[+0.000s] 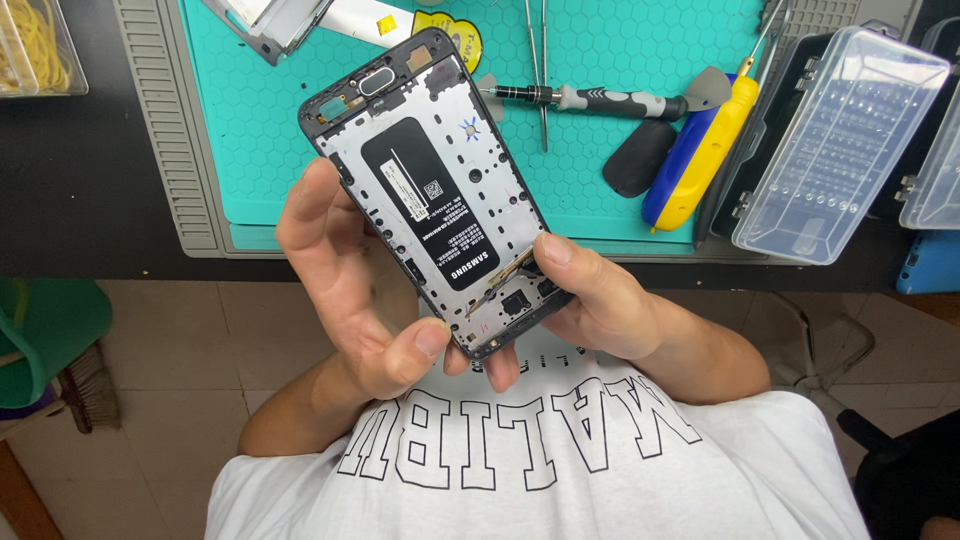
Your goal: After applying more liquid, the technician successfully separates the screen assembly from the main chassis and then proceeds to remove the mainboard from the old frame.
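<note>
Head view. The phone (440, 190) is held with its back cover off, above the near edge of the teal mat (620, 190) and partly over the bare floor beyond the bench edge. It is tilted, camera end pointing away and to the left. The inner side faces up: a pale mid-frame with a black battery (430, 205) down its middle.

Left hand (345, 290): cups the phone's left edge. Fingers curl around that edge, and the thumb tip lies at the near bottom corner. The grip is closed on the phone.

Right hand (600, 300): clamped on the lower right corner, thumb on top near the battery's lower end and fingers below. A thin brass-coloured strip shows under the thumb tip; I cannot tell what it is. The two hands are close together, joined only through the phone.

On the mat, well apart from the hands: a screwdriver (600, 100) with a grey and black handle lying crosswise, tweezers (540, 60) crossing its tip, a grey pick (710, 90), a black oval pad (640, 157), and a blue and yellow tool (700, 150) lying on the slant.

Right of the mat: a clear bit case (840, 150) with its lid shut. Far left corner: a clear box (35, 45) of yellow bands.
</note>
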